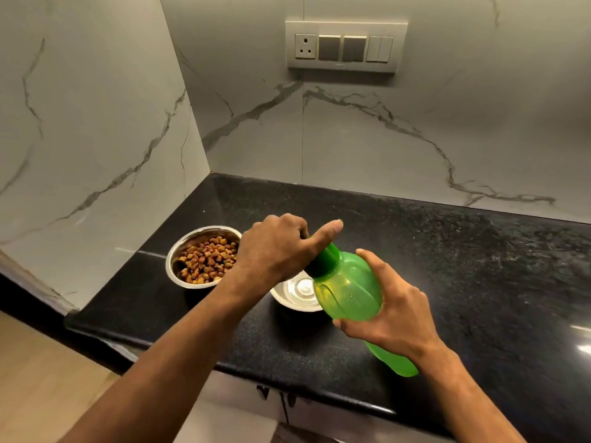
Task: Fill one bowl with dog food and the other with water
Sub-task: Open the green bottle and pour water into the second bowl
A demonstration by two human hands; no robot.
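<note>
Bottle: a translucent green bottle (pixel 351 292) held above the tabletop, tilted so its neck points up and to the left and its base hangs low over the near edge; its body hides part of the bowl behind it.
Cap: a darker green cap (pixel 324 260) sits on the bottle's neck, partly covered by the left fingers.
Left hand: the left hand (pixel 278 247) comes in from the lower left and is clamped on the cap — fingers curled round it, the thumb stretched out straight over the top toward the right.
Right hand: the right hand (pixel 391 310) grips the bottle round its middle, thumb on the upper side, fingers wrapped underneath.
Food bowl: a steel bowl (pixel 179 251) stands on the tabletop toward the left corner, holding brown dog food (pixel 206 259) in small kibble pieces; the left wrist crosses just in front of its right rim.
Second bowl: another steel bowl (pixel 295 294) stands just to the right of the first, directly below the bottle's neck; its shiny inside may hold some water, though glare and the bottle in front make that hard to judge.
Tabletop: black speckled stone (pixel 447 266), running into a corner at the left.
Walls: pale marble-look panels (pixel 96 123) with grey veins — on the back wall, a switch plate (pixel 345 46) with one socket and several switches.
Below: a cabinet front (pixel 243 407) under the near edge, and light flooring (pixel 41 372) at the lower left.
</note>
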